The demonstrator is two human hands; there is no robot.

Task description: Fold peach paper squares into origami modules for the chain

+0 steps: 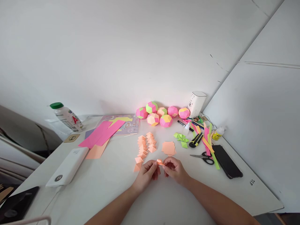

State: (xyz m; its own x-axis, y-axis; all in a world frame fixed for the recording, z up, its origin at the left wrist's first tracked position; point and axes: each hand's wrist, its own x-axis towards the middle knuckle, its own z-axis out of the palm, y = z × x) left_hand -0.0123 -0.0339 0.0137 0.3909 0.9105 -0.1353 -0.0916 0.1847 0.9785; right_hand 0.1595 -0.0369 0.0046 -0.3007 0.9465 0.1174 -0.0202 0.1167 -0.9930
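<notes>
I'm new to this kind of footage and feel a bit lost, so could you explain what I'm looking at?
There's no machine here. A camera worn on someone's head looks forward and down at their bare left hand and bare right hand. Together they hold a small folded orange paper piece. On the white table lie two rows of folded orange paper pieces, square orange paper sheets, black-handled scissors and, by the wall, multicoloured faceted paper balls.

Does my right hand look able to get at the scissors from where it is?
Probably yes: the scissors lie to the right of your right hand, and I see nothing standing between. It would likely need to release the orange paper first.
</notes>
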